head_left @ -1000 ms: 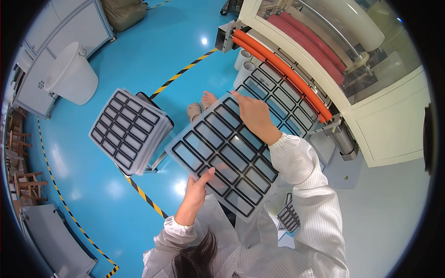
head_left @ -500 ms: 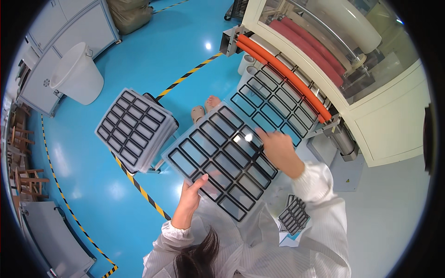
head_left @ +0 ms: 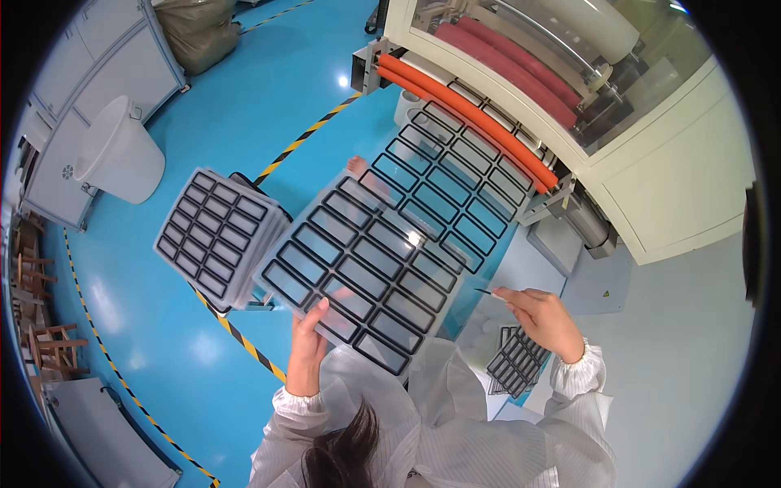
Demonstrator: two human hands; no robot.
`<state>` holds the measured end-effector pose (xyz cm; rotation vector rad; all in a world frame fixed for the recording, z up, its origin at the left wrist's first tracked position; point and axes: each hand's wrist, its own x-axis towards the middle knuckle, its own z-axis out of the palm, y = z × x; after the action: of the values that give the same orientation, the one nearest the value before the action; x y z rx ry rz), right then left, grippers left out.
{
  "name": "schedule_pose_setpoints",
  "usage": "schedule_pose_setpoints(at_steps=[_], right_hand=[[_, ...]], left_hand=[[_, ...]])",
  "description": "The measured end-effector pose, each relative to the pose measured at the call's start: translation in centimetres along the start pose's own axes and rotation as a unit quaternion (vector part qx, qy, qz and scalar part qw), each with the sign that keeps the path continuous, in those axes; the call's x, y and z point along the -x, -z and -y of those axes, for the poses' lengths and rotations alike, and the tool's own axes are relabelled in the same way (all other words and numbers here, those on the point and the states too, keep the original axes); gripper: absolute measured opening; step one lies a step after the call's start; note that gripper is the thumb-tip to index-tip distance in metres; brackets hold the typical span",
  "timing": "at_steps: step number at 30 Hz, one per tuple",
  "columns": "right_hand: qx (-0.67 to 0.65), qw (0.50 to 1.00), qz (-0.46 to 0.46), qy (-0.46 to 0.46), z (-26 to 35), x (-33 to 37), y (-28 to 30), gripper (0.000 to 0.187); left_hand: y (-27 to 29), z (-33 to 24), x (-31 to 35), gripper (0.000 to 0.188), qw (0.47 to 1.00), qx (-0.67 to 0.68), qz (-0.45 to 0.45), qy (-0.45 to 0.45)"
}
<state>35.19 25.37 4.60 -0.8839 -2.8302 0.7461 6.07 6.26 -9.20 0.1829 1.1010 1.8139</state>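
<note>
A clear sheet point(head_left: 379, 241) with rows of black rectangular frames lies tilted in front of me. My left hand point(head_left: 307, 346) grips its near left edge, thumb on top and fingers seen faintly through it. Just off the sheet's right edge, my right hand point(head_left: 541, 320) pinches a small thin tool point(head_left: 484, 291) with a dark pointed tip; its exact kind is too small to tell. Beyond the held sheet, a similar framed film point(head_left: 446, 195) hangs from the machine's orange roller point(head_left: 464, 118). Whether film and sheet are joined I cannot tell.
To the left stands a stack of similar framed sheets point(head_left: 213, 232) on a support. Smaller black-framed pieces point(head_left: 514, 362) lie near my right forearm. A white bucket point(head_left: 122, 154), a cream machine point(head_left: 651, 179) and yellow-black floor tape point(head_left: 305, 138) surround the spot.
My right hand has moved off the sheet, rightward and toward me, and the thin tool in it now shows. My left hand still holds the sheet. The whole view has shifted slightly.
</note>
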Motion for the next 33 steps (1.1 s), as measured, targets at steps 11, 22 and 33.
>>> schedule_pose_setpoints(at_steps=[11,22,33], right_hand=[[-0.026,0.998,-0.039,0.032,-1.2,-2.5,-0.9,0.036],[-0.051,0.987,-0.151,0.021,-3.6,-6.7,-1.7,0.041],[-0.112,0.959,-0.262,0.013,-5.6,-19.0,-2.9,0.027]], left_hand=[[-2.9,1.5,-1.6,0.051,1.000,-0.010,0.016,0.008],[-5.9,2.9,-4.6,0.038,0.999,-0.005,0.029,0.037],[-5.8,3.9,-7.2,0.049,0.998,-0.001,0.025,0.056]])
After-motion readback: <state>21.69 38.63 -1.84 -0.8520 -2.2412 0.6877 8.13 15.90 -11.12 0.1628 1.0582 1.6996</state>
